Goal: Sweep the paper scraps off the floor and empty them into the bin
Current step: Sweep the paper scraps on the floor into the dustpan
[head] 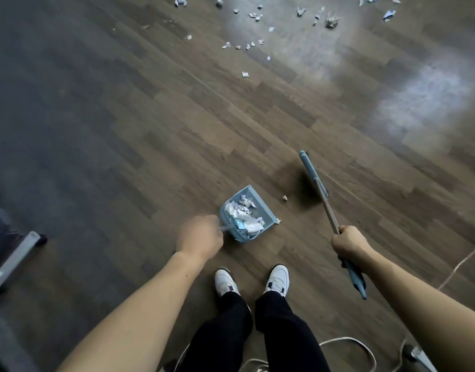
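Our left hand [200, 234] is closed round the short handle of the pale blue plastic dustpan [268, 214], keeping its mouth low to the wood-pattern floor [150, 130] just ahead of that hand so the white torn paper scraps [244, 213] heaped inside stay put; our right hand [349, 244] grips the pole of the long blue broom [314, 178], whose head rests on the floor ahead of it, angled towards the pan, likely to draw in the small crumb [285, 197] lying between them; another bit [278, 221] sits at the pan's edge; many loose scraps [253, 16] lie well beyond both hands, so we judge the sweeping partly done; no bin is in view.
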